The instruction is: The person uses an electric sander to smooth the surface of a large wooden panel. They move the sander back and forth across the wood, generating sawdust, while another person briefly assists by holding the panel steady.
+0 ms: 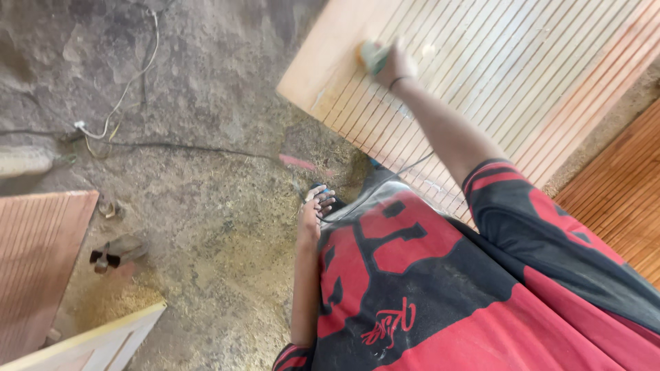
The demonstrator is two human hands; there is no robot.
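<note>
Grooved wooden panel, upper right: right hand clamped on sanding block near its corner, most seemingly unsanded; left hand loose, empty.

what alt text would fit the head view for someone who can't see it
Seen from above, a person's right hand presses a small green pad on a pale grooved wooden panel. The left hand hangs by their red and black shirt. Below lies a dusty floor with cables and other panels.

matt grooved wooden panel
</note>
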